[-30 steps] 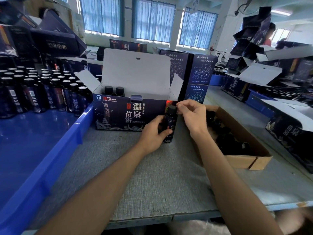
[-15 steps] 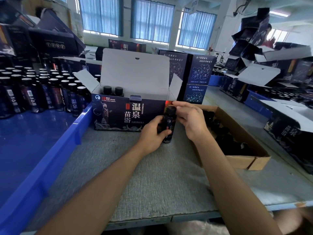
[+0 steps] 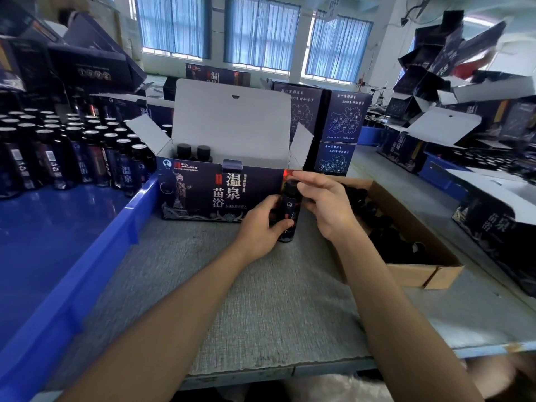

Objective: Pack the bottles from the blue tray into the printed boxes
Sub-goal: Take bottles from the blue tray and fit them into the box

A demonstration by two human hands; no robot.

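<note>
A dark bottle [image 3: 290, 210] stands upright on the grey mat in front of the printed box [image 3: 220, 192]. My left hand [image 3: 262, 224] grips its body from the left. My right hand [image 3: 324, 204] holds the black cap at its top, fingers curled over it. The printed box stands open, its white lid flap up, and two capped bottles [image 3: 193, 152] stand inside at its left end. The blue tray [image 3: 87, 242] lies to the left, with several dark bottles [image 3: 72, 152] standing at its far end.
A brown cardboard box [image 3: 417, 268] holding black caps lies right of my hands. Stacked printed boxes [image 3: 339, 132] stand behind the open one. More open boxes [image 3: 493, 210] crowd the right side. The mat's front edge runs near the bottom.
My right hand has turned slightly on the cap, fingers sliding leftward over the bottle top. The left hand and bottle stay where they were.
</note>
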